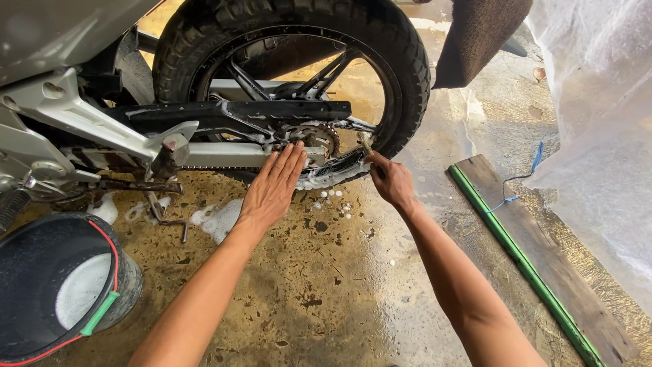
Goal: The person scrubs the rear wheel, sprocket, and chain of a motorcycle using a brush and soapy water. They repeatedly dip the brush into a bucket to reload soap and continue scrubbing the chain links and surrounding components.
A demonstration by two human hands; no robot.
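A motorcycle's black rear wheel (407, 75) fills the top of the head view, with its chain sprocket (314, 136) and black swingarm (272, 110) at the middle. My left hand (273, 187) lies flat with fingers together against the silver bar and soapy lower rim, just below the sprocket. My right hand (390, 180) is closed around a small brush (367, 144), whose bristles touch the foamy lower rim of the wheel to the right of the sprocket. White soap suds (333, 196) cling to the rim and dot the floor beneath.
A black bucket (41, 272) with soapy water and a red-green handle stands at the lower left. A wooden plank (543, 258) with a green edge lies on the wet concrete at right, beside a translucent plastic sheet (598, 102). The side stand (159, 204) sits left of my hand.
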